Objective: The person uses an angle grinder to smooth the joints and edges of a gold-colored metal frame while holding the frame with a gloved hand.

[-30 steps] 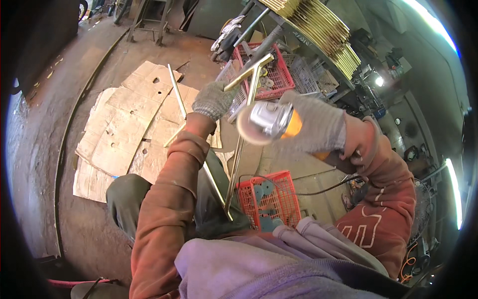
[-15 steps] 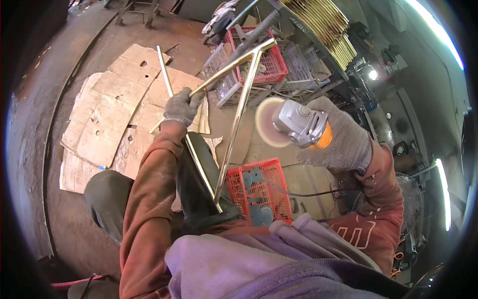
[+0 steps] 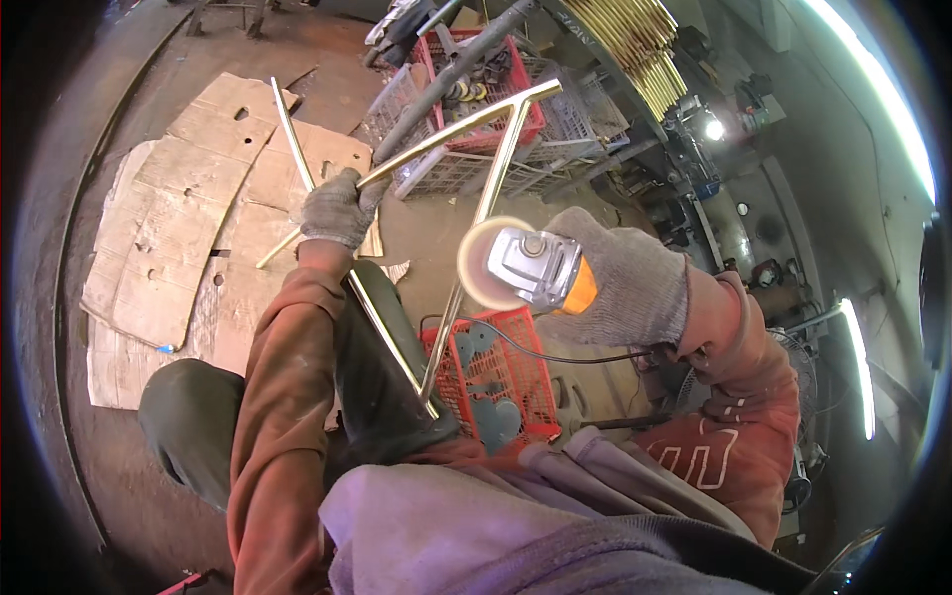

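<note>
My left hand (image 3: 337, 210), in a grey knitted glove, is closed around a shiny gold-toned metal tube frame (image 3: 436, 141). The frame is made of several slim tubes joined at angles, and its near corner lies over my dark trouser leg (image 3: 372, 347). On the right, my gloved right hand (image 3: 630, 283) grips an angle grinder (image 3: 535, 266) with a silver head and an orange-yellow body. Its round pale disc (image 3: 480, 260) overlaps the frame's right tube in the picture; whether they touch I cannot tell. The disc looks blurred.
Flattened cardboard (image 3: 188, 213) covers the floor at left. A red plastic basket (image 3: 540, 392) with flat grey-blue pieces stands near my knees, a power cord (image 3: 555, 355) running across it. Ahead are stacked crates (image 3: 526, 119) and a bundle of gold-toned tubes (image 3: 630, 45); a fan (image 3: 793, 372) stands right.
The grinder in my right hand has moved left, its disc now overlapping the frame's right tube instead of being apart from it. The view has shifted slightly; my left hand keeps its hold.
</note>
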Available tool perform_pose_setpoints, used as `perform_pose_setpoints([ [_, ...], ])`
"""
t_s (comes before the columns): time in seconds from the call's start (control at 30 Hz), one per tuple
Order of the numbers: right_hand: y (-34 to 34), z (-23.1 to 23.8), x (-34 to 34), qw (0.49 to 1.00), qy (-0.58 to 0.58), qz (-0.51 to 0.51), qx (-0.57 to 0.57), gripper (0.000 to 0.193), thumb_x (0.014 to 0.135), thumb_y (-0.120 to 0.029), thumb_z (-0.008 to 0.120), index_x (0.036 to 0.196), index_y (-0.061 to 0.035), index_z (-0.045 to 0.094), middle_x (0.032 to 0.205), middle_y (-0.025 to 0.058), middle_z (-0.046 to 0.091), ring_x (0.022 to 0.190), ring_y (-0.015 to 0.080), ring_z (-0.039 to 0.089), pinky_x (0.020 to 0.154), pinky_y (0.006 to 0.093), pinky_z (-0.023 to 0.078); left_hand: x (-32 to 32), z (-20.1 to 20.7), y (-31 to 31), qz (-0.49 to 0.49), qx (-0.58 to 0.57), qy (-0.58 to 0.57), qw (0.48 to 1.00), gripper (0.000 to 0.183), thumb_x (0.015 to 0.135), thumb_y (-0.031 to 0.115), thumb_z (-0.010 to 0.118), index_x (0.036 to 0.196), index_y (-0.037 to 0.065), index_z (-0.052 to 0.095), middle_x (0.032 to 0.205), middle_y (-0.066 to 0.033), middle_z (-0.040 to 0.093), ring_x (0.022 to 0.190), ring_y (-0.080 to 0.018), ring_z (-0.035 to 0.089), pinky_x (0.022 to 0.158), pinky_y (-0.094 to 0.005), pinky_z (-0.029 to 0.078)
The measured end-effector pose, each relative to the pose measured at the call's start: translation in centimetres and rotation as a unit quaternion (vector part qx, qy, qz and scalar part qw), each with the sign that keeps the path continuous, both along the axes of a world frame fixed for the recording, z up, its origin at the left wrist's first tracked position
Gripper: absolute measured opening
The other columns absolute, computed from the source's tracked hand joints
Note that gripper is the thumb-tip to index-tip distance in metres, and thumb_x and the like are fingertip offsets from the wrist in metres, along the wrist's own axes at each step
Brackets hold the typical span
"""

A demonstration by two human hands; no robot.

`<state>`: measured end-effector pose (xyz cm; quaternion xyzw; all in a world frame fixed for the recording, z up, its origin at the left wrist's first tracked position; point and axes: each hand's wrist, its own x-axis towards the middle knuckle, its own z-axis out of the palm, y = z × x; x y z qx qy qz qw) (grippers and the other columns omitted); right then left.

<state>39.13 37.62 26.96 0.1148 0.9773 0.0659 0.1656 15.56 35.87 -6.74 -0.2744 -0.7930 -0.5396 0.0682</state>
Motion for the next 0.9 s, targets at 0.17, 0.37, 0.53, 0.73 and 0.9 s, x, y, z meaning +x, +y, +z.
perform_pose_setpoints([
  [0.17, 0.8, 0.8, -1.2, 0.999, -0.012, -0.047, 0.007, 0.069, 0.072, -0.035, 0.088, 0.122, -0.0079, 0.049, 0.098, 0.0175, 0.071, 0.093, 0.0397, 0.072, 0.079, 0.0448, 0.057, 0.6, 0.8, 1.2, -0.01, -0.029, 0.009, 0.999, 0.052, 0.092, 0.062, 0.059, 0.09, 0.01, 0.063, 0.079, -0.0206, 0.068, 0.079, -0.0436, 0.067, 0.072, -0.0538, 0.052],
  [0.37, 4.3, 2.7, -2.5, 0.994, 0.1, -0.026, 0.032, 0.078, 0.071, -0.04, 0.089, 0.126, -0.0008, 0.051, 0.112, 0.0188, 0.069, 0.105, 0.0357, 0.069, 0.09, 0.0397, 0.055, 0.4, 1.0, 1.2, -0.037, -0.03, 0.011, 0.999, 0.055, 0.091, 0.064, 0.059, 0.093, 0.01, 0.065, 0.083, -0.0206, 0.069, 0.081, -0.0428, 0.068, 0.073, -0.0528, 0.053],
  [0.53, 3.7, 2.7, 0.5, 0.982, 0.118, -0.124, -0.077, 0.076, 0.07, -0.035, 0.092, 0.125, -0.0022, 0.053, 0.113, 0.0151, 0.067, 0.107, 0.0257, 0.067, 0.092, 0.0376, 0.053, 1.2, 2.0, 0.2, -0.093, -0.109, 0.016, 0.99, 0.056, 0.094, 0.064, 0.056, 0.093, 0.009, 0.066, 0.083, -0.0222, 0.069, 0.08, -0.0441, 0.067, 0.072, -0.0536, 0.052],
  [0.73, 6.7, -2.8, 6.3, 0.927, 0.168, -0.138, -0.307, 0.071, 0.071, -0.026, 0.093, 0.126, -0.0035, 0.054, 0.116, 0.0095, 0.065, 0.109, 0.016, 0.061, 0.093, 0.0359, 0.051, 0.8, 1.0, -4.5, -0.063, -0.237, 0.03, 0.969, 0.06, 0.095, 0.066, 0.053, 0.087, 0.008, 0.068, 0.077, -0.0232, 0.068, 0.077, -0.0442, 0.067, 0.071, -0.0535, 0.052],
  [0.9, 9.3, -10.5, 6.7, 0.906, 0.123, -0.19, -0.358, 0.072, 0.07, -0.029, 0.092, 0.125, -0.0022, 0.055, 0.114, 0.0118, 0.065, 0.106, 0.0205, 0.064, 0.091, 0.037, 0.052, 1.4, -2.4, -7.3, -0.028, -0.325, -0.061, 0.943, 0.064, 0.095, 0.068, 0.049, 0.09, 0.007, 0.068, 0.084, -0.0257, 0.069, 0.086, -0.0461, 0.066, 0.078, -0.055, 0.052],
])
